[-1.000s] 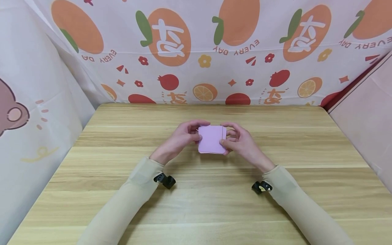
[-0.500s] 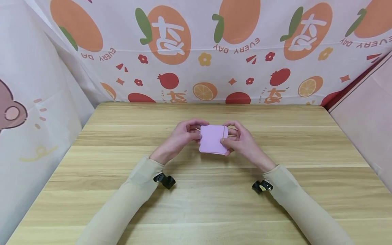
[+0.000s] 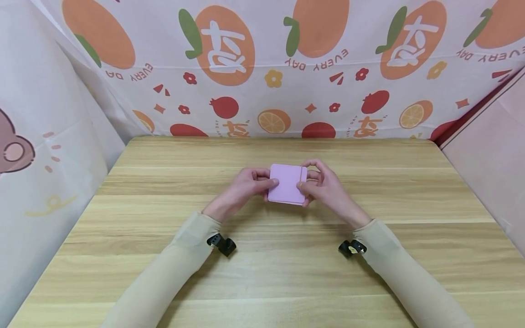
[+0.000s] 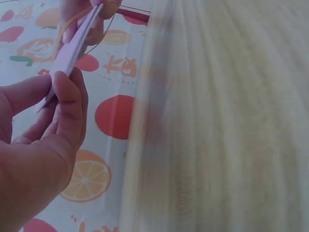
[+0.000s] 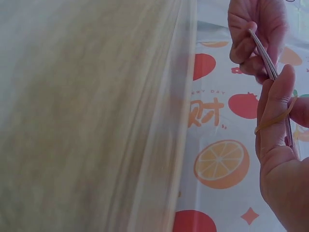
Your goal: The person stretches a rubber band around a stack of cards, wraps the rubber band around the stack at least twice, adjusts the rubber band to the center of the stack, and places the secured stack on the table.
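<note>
A thin stack of lilac square cards (image 3: 286, 187) with rounded corners is held up between both hands over the far middle of the table. My left hand (image 3: 248, 186) pinches its left edge, thumb lying on the front face and fingers behind. At the opposite edge my right hand (image 3: 328, 191) grips it, thumb in front. A tan rubber band (image 3: 301, 173) runs down the face near the right side. In the right wrist view the rubber band (image 5: 276, 120) stretches across the right fingers. Seen edge-on in the left wrist view, the stack (image 4: 77, 44) is slim, with the band bowing out from it.
The wood-grain table (image 3: 262, 273) lies under both forearms. Behind its far edge hangs a white fruit-print cloth (image 3: 246, 98), with another pale cloth (image 3: 53, 114) at the left. A black wrist camera (image 3: 223, 244) is strapped to each sleeve.
The card stack has moved slightly right and away from me, tilting a little. My left thumb has slid further onto its face, and the left index finger has come down from the top edge.
</note>
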`<state>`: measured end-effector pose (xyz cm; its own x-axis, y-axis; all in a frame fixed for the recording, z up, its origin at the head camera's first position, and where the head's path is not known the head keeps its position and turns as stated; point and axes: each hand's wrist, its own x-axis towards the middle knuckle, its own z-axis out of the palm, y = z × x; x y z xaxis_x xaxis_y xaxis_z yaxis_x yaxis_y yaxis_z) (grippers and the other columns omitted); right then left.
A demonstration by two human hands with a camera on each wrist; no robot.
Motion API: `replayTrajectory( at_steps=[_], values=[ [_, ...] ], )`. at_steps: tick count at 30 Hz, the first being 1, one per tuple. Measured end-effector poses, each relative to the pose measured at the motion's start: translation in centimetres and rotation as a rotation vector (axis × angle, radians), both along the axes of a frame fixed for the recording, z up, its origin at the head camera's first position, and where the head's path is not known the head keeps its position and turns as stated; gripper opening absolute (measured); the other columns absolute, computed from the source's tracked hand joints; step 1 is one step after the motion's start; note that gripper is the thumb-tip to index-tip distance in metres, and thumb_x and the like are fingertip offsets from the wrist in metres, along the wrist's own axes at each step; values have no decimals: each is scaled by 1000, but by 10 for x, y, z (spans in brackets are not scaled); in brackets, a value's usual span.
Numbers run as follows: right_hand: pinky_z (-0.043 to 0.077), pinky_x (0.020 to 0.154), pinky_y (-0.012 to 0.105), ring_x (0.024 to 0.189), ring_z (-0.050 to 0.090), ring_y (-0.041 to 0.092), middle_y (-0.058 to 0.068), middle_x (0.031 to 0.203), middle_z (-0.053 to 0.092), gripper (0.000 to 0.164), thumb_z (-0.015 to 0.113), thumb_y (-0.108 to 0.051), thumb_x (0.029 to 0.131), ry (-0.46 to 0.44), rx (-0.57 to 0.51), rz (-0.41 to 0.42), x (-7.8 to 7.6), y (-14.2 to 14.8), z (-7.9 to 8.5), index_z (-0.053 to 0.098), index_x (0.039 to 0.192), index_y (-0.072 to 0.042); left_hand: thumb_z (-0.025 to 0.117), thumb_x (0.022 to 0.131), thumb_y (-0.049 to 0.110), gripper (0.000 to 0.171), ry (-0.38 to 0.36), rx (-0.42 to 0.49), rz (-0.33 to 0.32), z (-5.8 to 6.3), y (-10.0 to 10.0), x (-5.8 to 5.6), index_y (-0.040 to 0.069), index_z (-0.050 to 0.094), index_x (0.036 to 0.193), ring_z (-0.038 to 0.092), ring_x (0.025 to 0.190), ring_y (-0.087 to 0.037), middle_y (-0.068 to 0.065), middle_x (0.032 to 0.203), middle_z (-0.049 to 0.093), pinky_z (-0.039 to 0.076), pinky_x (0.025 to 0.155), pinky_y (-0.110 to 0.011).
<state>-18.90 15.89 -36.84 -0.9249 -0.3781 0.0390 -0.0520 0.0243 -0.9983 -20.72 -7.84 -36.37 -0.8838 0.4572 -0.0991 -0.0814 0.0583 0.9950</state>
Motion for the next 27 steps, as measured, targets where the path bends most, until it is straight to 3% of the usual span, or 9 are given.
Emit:
replayTrajectory(
  at_steps=[6, 16, 22, 27],
  values=[
    [57, 57, 37, 68, 64, 26, 23, 106, 62, 45, 64, -1, 92, 1, 3, 5, -1, 1, -1, 40, 130, -8, 66, 92, 5, 9, 7, -6, 12, -4, -1, 0, -2, 64, 88, 54, 65, -13, -4, 76, 61, 46, 62, -25],
    [59, 65, 41, 71, 65, 32, 23, 103, 65, 57, 68, -1, 91, -51, 2, -16, -1, -2, -3, 39, 139, -14, 68, 91, 3, 10, 24, 36, 101, -4, 1, -1, -6, 65, 93, 55, 62, -13, -5, 74, 62, 47, 62, -23],
    [59, 65, 42, 73, 66, 37, 23, 106, 67, 61, 69, 0, 90, -76, 10, -1, -1, -4, -3, 35, 139, -13, 67, 91, 2, 9, 48, 58, 78, -3, 0, -1, -6, 65, 92, 54, 62, -14, -6, 74, 61, 47, 61, -23],
    [59, 63, 42, 74, 66, 39, 22, 111, 66, 56, 69, 0, 89, -115, 23, 11, 0, -3, -2, 35, 133, -10, 68, 91, 3, 9, 104, 14, 47, -3, 0, -2, -5, 65, 87, 53, 62, -13, -5, 72, 60, 45, 61, -27]
  ],
)
